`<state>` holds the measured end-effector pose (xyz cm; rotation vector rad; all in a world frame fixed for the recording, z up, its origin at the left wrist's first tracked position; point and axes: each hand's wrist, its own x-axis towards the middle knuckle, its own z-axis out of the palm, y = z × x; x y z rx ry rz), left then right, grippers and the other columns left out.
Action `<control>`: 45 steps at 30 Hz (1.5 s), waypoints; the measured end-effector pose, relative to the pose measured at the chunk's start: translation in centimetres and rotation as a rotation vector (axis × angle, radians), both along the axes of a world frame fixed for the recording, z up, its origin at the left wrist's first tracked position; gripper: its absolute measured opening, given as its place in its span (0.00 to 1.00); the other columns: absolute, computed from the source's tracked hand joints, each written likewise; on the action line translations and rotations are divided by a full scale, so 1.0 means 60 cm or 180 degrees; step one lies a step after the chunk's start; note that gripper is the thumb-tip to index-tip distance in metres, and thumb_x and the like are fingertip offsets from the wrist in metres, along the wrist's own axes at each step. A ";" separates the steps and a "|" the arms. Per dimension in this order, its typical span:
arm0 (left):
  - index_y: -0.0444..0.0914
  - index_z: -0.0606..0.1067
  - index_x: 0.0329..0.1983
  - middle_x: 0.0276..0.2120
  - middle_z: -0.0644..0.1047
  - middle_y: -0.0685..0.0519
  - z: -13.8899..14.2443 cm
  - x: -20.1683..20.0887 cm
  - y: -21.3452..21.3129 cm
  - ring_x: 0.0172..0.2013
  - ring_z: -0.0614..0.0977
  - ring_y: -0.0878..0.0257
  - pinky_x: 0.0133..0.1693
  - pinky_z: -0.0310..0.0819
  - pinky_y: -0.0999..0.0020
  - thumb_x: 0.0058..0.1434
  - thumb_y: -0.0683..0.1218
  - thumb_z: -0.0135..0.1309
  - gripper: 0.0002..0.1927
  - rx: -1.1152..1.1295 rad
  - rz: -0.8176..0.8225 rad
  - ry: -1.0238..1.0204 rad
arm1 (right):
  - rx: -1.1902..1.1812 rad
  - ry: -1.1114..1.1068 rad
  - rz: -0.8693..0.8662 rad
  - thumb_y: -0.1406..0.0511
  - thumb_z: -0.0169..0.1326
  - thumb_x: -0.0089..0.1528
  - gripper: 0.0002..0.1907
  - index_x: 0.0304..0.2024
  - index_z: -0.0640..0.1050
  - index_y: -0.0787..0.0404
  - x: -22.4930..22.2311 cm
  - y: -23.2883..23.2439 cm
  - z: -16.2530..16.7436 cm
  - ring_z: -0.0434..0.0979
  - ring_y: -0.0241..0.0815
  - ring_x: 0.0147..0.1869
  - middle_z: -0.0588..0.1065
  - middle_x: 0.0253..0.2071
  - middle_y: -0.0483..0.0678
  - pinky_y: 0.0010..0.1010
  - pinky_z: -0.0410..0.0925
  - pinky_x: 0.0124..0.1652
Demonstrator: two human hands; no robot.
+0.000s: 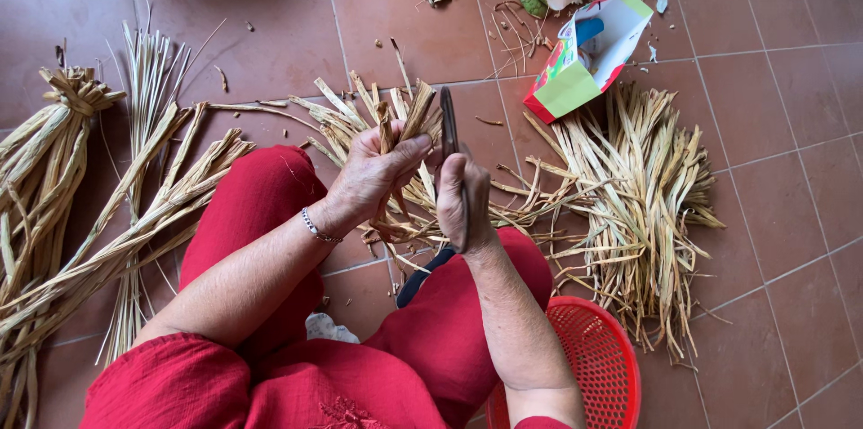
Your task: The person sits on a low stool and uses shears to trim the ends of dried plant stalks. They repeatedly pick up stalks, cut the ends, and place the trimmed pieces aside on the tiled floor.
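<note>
The left hand [373,173] is closed around a short bundle of dried plant strips [406,119]. The fingers are curled over the strips and the thumb is pressed against their right side, so that the cut ends project upward and away from the hand. A thin metal bracelet [316,227] is worn at the left wrist.

The right hand [463,200] is clenched around a dark-bladed knife [449,123]. The blade is held upright, its tip pointing to the far side, and it stands just beside the right edge of the gripped strips. Whether blade and strips are in contact cannot be told. The knife's dark handle end [422,274] shows below the hand, over the red-trousered knee.

Both hands are held above the tiled floor [773,105], between the knees. A loose heap of trimmed strips [634,186] lies to the right on the floor, with an open coloured carton [589,56] at its far edge. A red plastic basket [598,366] stands near right. Long uncut stalks and a tied sheaf [54,150] are laid out at the left.
</note>
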<state>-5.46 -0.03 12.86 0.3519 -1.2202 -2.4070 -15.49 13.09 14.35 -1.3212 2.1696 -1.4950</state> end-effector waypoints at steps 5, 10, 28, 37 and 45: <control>0.41 0.72 0.51 0.37 0.76 0.67 0.001 -0.011 -0.001 0.36 0.76 0.82 0.36 0.68 0.84 0.69 0.45 0.50 0.09 0.0223 0.0266 -0.0320 | -0.0123 -0.0118 -0.0092 0.41 0.28 0.74 0.37 0.48 0.75 0.63 -0.020 0.007 0.010 0.62 0.30 0.25 0.62 0.22 0.38 0.27 0.58 0.28; 0.39 0.73 0.54 0.35 0.74 0.61 -0.020 -0.021 -0.013 0.31 0.73 0.77 0.29 0.66 0.81 0.75 0.55 0.44 0.18 0.0061 0.0279 -0.0336 | -0.0105 0.0196 0.0175 0.39 0.34 0.73 0.37 0.56 0.72 0.64 -0.019 0.010 0.014 0.66 0.32 0.32 0.65 0.30 0.42 0.27 0.62 0.32; 0.41 0.64 0.56 0.34 0.76 0.58 -0.037 -0.005 0.001 0.30 0.80 0.71 0.30 0.77 0.75 0.73 0.51 0.47 0.14 -0.0609 0.0385 0.0092 | -0.0363 -0.1506 -0.0126 0.65 0.60 0.65 0.08 0.41 0.79 0.64 0.001 0.000 0.018 0.68 0.27 0.26 0.72 0.24 0.38 0.23 0.62 0.27; 0.39 0.69 0.59 0.32 0.75 0.56 -0.055 0.001 0.022 0.25 0.73 0.73 0.24 0.68 0.77 0.73 0.53 0.50 0.18 -0.0465 -0.0041 -0.0004 | -0.0416 -0.0133 -0.0346 0.64 0.62 0.67 0.10 0.37 0.76 0.62 -0.006 -0.006 -0.003 0.70 0.27 0.30 0.72 0.25 0.38 0.24 0.67 0.32; 0.34 0.71 0.47 0.28 0.72 0.56 -0.056 -0.004 -0.006 0.22 0.71 0.73 0.22 0.65 0.76 0.81 0.51 0.47 0.14 -0.0438 0.0346 -0.0150 | 0.0231 -0.0580 -0.0209 0.48 0.43 0.73 0.25 0.46 0.77 0.62 -0.010 0.006 0.002 0.67 0.31 0.33 0.68 0.28 0.41 0.28 0.64 0.34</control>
